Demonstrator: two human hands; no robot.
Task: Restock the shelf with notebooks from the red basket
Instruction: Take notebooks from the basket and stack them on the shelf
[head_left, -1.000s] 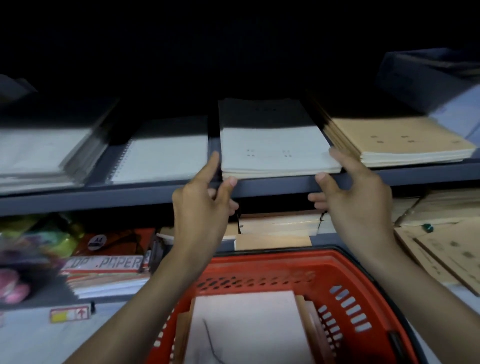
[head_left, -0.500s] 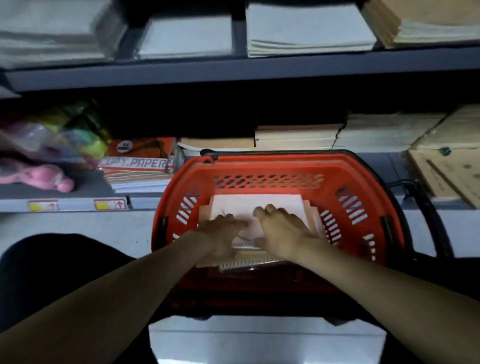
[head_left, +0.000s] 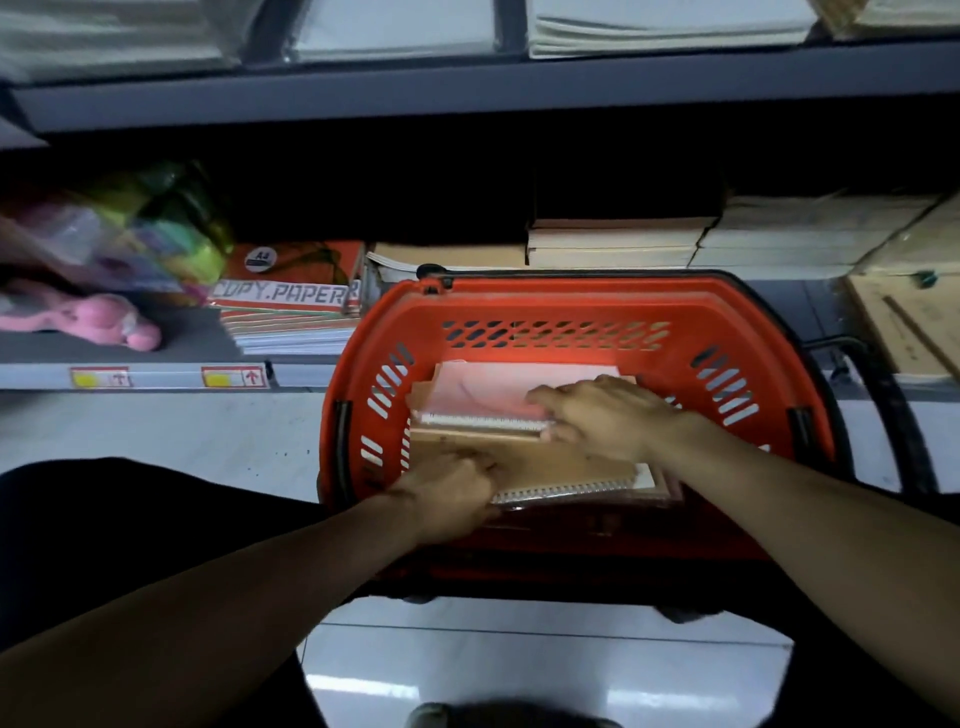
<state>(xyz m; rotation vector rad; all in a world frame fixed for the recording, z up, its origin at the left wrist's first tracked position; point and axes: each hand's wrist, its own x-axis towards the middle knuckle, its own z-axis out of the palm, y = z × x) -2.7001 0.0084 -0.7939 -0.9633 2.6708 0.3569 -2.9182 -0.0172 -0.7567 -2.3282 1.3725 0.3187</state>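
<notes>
Under grey metal shelving (head_left: 467, 93), brown spiral notebook (head_left: 561, 465) is gripped by left hand (head_left: 449, 491), pale spiral notebook (head_left: 488, 389) by right hand (head_left: 608, 415), in red plastic basket (head_left: 571, 304); level lifting advised.

Left hand (head_left: 448, 489), right hand (head_left: 602, 415) forward, low, fingers curled.

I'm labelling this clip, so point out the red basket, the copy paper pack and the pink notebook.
Red basket (head_left: 566, 304), head view, far rim.
Copy paper pack (head_left: 283, 296), head view, printed label.
Pink notebook (head_left: 483, 389), head view, bare cover.
</notes>
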